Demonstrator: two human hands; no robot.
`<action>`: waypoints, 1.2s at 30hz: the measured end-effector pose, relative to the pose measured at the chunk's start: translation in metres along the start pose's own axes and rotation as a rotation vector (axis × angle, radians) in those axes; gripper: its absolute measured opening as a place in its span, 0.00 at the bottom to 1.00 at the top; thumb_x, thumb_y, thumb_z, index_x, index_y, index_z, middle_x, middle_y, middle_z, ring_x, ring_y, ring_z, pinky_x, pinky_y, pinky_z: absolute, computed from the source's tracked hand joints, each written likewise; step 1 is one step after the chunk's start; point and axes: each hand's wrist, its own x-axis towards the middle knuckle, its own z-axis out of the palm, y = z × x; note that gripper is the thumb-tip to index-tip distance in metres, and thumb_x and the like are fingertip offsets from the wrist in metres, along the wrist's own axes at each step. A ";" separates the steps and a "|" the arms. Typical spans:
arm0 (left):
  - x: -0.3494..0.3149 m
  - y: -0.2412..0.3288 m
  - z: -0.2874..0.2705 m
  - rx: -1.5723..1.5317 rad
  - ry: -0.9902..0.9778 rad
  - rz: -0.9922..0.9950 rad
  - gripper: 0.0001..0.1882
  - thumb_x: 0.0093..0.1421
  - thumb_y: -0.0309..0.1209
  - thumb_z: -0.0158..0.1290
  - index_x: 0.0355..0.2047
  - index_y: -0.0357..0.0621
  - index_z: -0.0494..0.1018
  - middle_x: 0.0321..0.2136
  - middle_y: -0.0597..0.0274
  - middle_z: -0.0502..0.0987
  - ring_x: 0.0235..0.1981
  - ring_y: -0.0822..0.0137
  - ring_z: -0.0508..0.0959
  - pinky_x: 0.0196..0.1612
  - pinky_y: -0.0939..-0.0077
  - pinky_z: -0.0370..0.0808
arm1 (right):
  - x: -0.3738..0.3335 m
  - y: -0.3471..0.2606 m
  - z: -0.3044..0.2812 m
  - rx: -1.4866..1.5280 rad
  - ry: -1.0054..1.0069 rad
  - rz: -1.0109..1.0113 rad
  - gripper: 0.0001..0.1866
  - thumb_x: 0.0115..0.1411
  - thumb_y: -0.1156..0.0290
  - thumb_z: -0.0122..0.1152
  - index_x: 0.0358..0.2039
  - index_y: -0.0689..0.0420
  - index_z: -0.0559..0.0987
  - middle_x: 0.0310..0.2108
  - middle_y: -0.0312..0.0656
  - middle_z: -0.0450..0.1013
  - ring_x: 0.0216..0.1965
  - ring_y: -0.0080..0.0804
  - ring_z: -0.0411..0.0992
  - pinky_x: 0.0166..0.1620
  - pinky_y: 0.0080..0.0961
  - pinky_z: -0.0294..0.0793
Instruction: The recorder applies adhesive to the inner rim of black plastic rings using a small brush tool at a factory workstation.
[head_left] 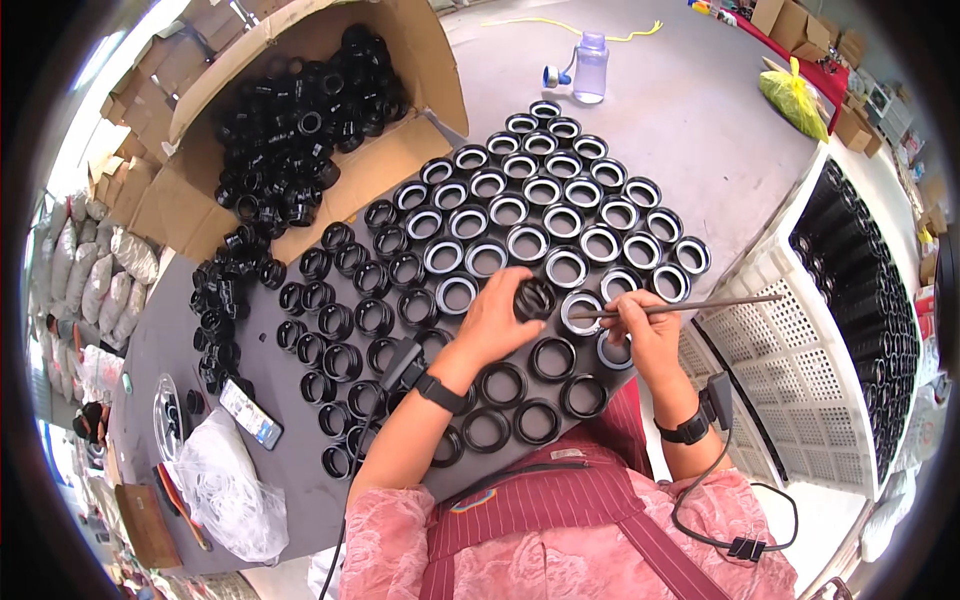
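Observation:
My left hand (497, 318) has its thumb and fingers around a black plastic ring (535, 298), which is tilted. In my right hand (645, 328) is a thin dark stick (735, 302), held like a pen. Its left end lies over a black ring with a white inner rim (583, 311). Many similar white-lined rings (528, 243) stand in slanting rows on the grey table (690, 130) beyond my hands. Nearer and to the left are rows of plain black rings (374, 317) without white inside. Wristbands with small devices are on both my wrists.
A cardboard box (425, 60) tipped toward the table spills black rings at the far left. A white perforated crate (770, 360) with black parts is on the right. A bottle (591, 68), a phone (250, 413) and a clear plastic bag (230, 490) lie about the table.

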 end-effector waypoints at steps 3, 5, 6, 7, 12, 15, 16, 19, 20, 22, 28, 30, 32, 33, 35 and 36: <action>-0.009 -0.002 0.001 0.240 -0.054 -0.029 0.36 0.43 0.36 0.67 0.52 0.42 0.67 0.47 0.49 0.74 0.50 0.49 0.73 0.51 0.57 0.70 | 0.000 -0.001 0.002 -0.008 -0.007 0.015 0.12 0.67 0.68 0.54 0.32 0.62 0.80 0.22 0.40 0.78 0.19 0.19 0.73 0.23 0.15 0.70; -0.013 -0.001 0.001 0.370 -0.010 0.119 0.36 0.44 0.39 0.66 0.52 0.40 0.67 0.50 0.50 0.74 0.50 0.52 0.73 0.51 0.59 0.68 | 0.000 0.000 0.003 -0.019 -0.015 0.023 0.12 0.67 0.67 0.54 0.32 0.62 0.80 0.22 0.40 0.78 0.19 0.19 0.73 0.22 0.15 0.70; -0.013 -0.001 0.001 0.409 -0.015 0.125 0.35 0.46 0.39 0.65 0.52 0.37 0.68 0.53 0.50 0.73 0.51 0.53 0.72 0.53 0.60 0.66 | 0.001 0.000 0.004 -0.025 -0.002 0.036 0.12 0.66 0.67 0.54 0.32 0.62 0.80 0.22 0.40 0.78 0.19 0.19 0.72 0.22 0.15 0.70; -0.014 -0.002 0.002 0.407 -0.010 0.115 0.35 0.46 0.39 0.65 0.52 0.37 0.68 0.53 0.50 0.73 0.51 0.53 0.72 0.53 0.60 0.66 | 0.001 -0.001 0.007 -0.027 -0.012 0.041 0.12 0.66 0.67 0.54 0.32 0.62 0.80 0.22 0.40 0.78 0.19 0.19 0.72 0.22 0.15 0.70; -0.016 -0.002 0.002 0.415 0.030 0.158 0.32 0.46 0.36 0.64 0.50 0.38 0.68 0.56 0.48 0.71 0.51 0.54 0.72 0.54 0.58 0.67 | 0.013 0.000 0.023 -0.088 -0.069 0.030 0.11 0.66 0.68 0.55 0.33 0.63 0.80 0.23 0.39 0.78 0.20 0.17 0.72 0.22 0.14 0.70; -0.023 0.005 -0.007 0.419 0.112 0.180 0.26 0.48 0.36 0.63 0.48 0.45 0.73 0.53 0.54 0.74 0.50 0.57 0.73 0.54 0.57 0.64 | 0.025 0.000 0.037 -0.155 -0.110 -0.015 0.10 0.66 0.70 0.56 0.34 0.63 0.80 0.23 0.38 0.77 0.21 0.17 0.72 0.23 0.15 0.70; -0.027 0.004 -0.015 0.448 0.109 0.125 0.23 0.48 0.36 0.63 0.45 0.46 0.74 0.48 0.57 0.76 0.49 0.57 0.73 0.53 0.58 0.63 | 0.031 -0.001 0.045 -0.191 -0.144 -0.043 0.10 0.66 0.70 0.56 0.34 0.63 0.80 0.23 0.37 0.77 0.21 0.17 0.71 0.24 0.15 0.70; -0.037 -0.016 -0.051 0.536 0.230 0.047 0.15 0.49 0.37 0.63 0.38 0.51 0.77 0.38 0.63 0.77 0.46 0.60 0.73 0.52 0.59 0.60 | 0.047 0.003 0.073 -0.316 -0.257 -0.154 0.09 0.63 0.71 0.57 0.33 0.63 0.80 0.20 0.36 0.75 0.20 0.18 0.69 0.23 0.18 0.67; -0.041 -0.025 -0.063 0.558 0.250 0.044 0.14 0.48 0.37 0.64 0.37 0.52 0.78 0.38 0.63 0.77 0.47 0.60 0.72 0.52 0.57 0.61 | 0.054 0.012 0.082 -0.321 -0.324 -0.136 0.09 0.62 0.70 0.58 0.33 0.63 0.80 0.19 0.37 0.74 0.19 0.19 0.68 0.23 0.20 0.67; -0.048 -0.038 -0.076 0.584 0.269 0.034 0.14 0.47 0.37 0.64 0.35 0.54 0.79 0.39 0.64 0.78 0.48 0.59 0.72 0.52 0.55 0.61 | 0.066 0.024 0.101 -0.356 -0.428 -0.169 0.09 0.60 0.69 0.58 0.33 0.63 0.80 0.17 0.39 0.72 0.18 0.22 0.67 0.22 0.24 0.66; -0.048 -0.055 -0.081 0.589 0.099 0.044 0.11 0.46 0.39 0.66 0.32 0.56 0.82 0.43 0.67 0.78 0.52 0.60 0.71 0.59 0.48 0.57 | 0.076 0.030 0.137 -0.509 -0.604 -0.090 0.10 0.60 0.68 0.57 0.33 0.62 0.80 0.17 0.47 0.74 0.18 0.35 0.73 0.25 0.32 0.70; -0.045 -0.055 -0.081 0.599 0.074 0.026 0.11 0.46 0.39 0.66 0.31 0.56 0.82 0.41 0.67 0.78 0.52 0.60 0.71 0.59 0.46 0.57 | 0.077 0.034 0.144 -0.511 -0.612 -0.165 0.10 0.60 0.68 0.56 0.32 0.63 0.80 0.18 0.49 0.74 0.19 0.40 0.74 0.26 0.34 0.71; -0.043 -0.055 -0.081 0.606 0.053 0.010 0.10 0.46 0.38 0.66 0.30 0.55 0.82 0.40 0.67 0.79 0.52 0.60 0.71 0.59 0.44 0.56 | 0.081 0.033 0.145 -0.516 -0.620 -0.243 0.10 0.59 0.69 0.56 0.31 0.63 0.80 0.19 0.52 0.75 0.20 0.44 0.75 0.26 0.35 0.72; -0.042 -0.056 -0.081 0.601 0.050 0.027 0.10 0.46 0.38 0.66 0.29 0.54 0.82 0.39 0.67 0.79 0.51 0.60 0.72 0.60 0.42 0.56 | 0.085 0.030 0.143 -0.557 -0.659 -0.149 0.10 0.58 0.69 0.56 0.30 0.63 0.80 0.19 0.53 0.74 0.22 0.48 0.75 0.28 0.37 0.73; -0.041 -0.057 -0.082 0.598 0.047 0.040 0.09 0.47 0.38 0.66 0.29 0.53 0.81 0.38 0.67 0.79 0.51 0.60 0.72 0.60 0.40 0.56 | 0.093 0.018 0.143 -0.595 -0.701 -0.056 0.10 0.57 0.69 0.56 0.29 0.63 0.80 0.20 0.55 0.74 0.23 0.52 0.75 0.29 0.39 0.74; -0.041 -0.058 -0.082 0.590 0.051 0.053 0.09 0.47 0.38 0.66 0.28 0.52 0.81 0.38 0.66 0.79 0.50 0.59 0.72 0.60 0.39 0.56 | 0.096 0.010 0.143 -0.684 -0.719 -0.100 0.10 0.56 0.70 0.56 0.28 0.63 0.80 0.20 0.55 0.74 0.24 0.54 0.75 0.30 0.41 0.74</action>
